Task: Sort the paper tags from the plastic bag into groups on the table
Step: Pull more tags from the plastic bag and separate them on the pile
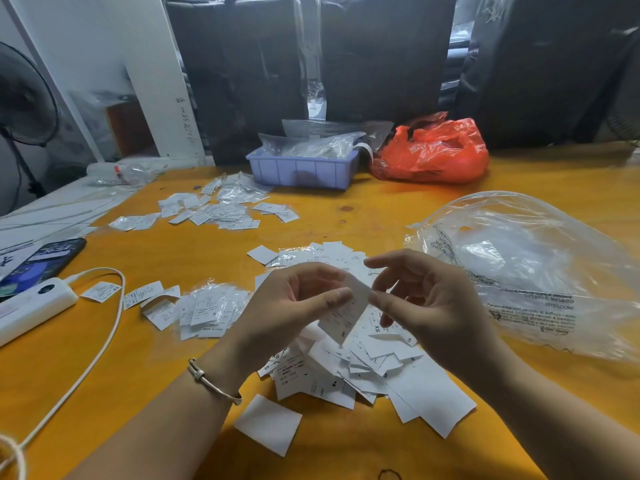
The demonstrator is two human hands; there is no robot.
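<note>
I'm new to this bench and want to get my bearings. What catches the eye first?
Both hands, left and right, pinch one tag over the loose tag pile at centre. A clear plastic bag lies to the right, and a red bag sits at the back beside a blue bin.

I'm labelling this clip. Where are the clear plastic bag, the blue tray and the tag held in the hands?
clear plastic bag (519, 271), head view, its crinkled middle.
blue tray (301, 171), head view, its front wall.
held tag (346, 315), head view, its printed lower half.
</note>
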